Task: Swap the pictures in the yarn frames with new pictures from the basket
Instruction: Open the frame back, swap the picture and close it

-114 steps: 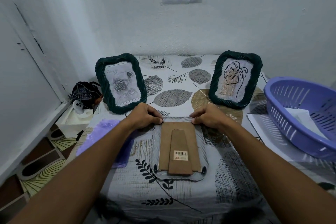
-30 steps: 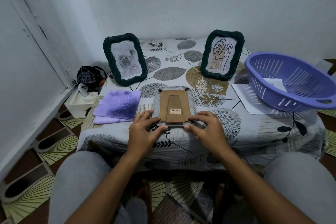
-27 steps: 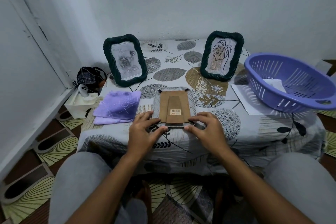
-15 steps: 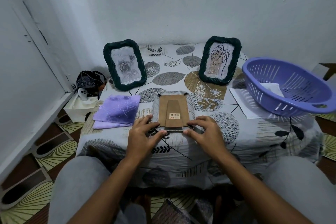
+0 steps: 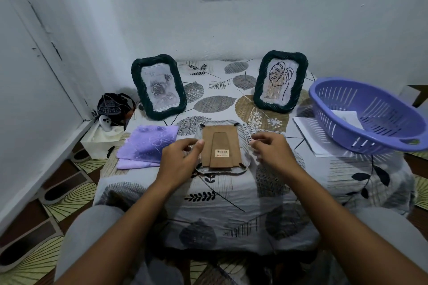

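A yarn frame point(image 5: 221, 147) lies face down in the middle of the table, its brown cardboard back and stand facing up. My left hand point(image 5: 179, 157) hovers at its left edge with fingers loosely curled, holding nothing. My right hand point(image 5: 269, 149) hovers at its right edge, fingers relaxed, off the frame. Two dark green yarn frames stand at the back: the left frame point(image 5: 158, 87) shows a rose drawing, the right frame point(image 5: 280, 81) a leaf drawing. A purple basket point(image 5: 368, 120) at the right holds white paper pictures point(image 5: 346, 118).
A folded purple cloth point(image 5: 148, 143) lies left of the flat frame. White sheets point(image 5: 310, 134) lie under the basket's near side. The table wears a leaf-print cloth point(image 5: 222, 194). A dark bag point(image 5: 112, 105) and a white box sit on the floor at the left wall.
Both hands have lifted off the near edge of the face-down frame and moved up to its sides. The camera view has shifted slightly.
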